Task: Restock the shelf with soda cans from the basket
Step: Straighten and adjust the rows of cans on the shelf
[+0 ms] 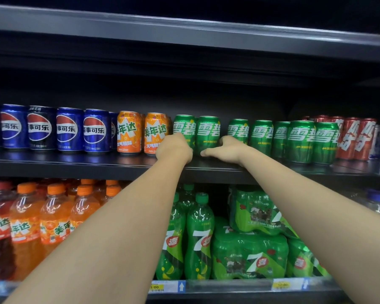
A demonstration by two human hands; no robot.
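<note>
On the middle shelf [119, 165] stands a row of soda cans: blue, orange, green and red. My left hand [173, 149] wraps around the lower part of the leftmost green can [184, 126], right beside the orange cans [156, 130]. My right hand [227, 149] holds the second green can [208, 132]. Its thumb lies across the can's base and its fingers reach into the gap before the third green can [237, 130]. Both cans stand upright on the shelf. The basket is out of view.
More green cans [301, 139] and red cans [355, 139] fill the shelf to the right, blue cans [68, 128] to the left. The shelf below holds orange bottles [53, 216], green bottles [199, 233] and green multipacks [250, 253]. A dark shelf [184, 34] hangs overhead.
</note>
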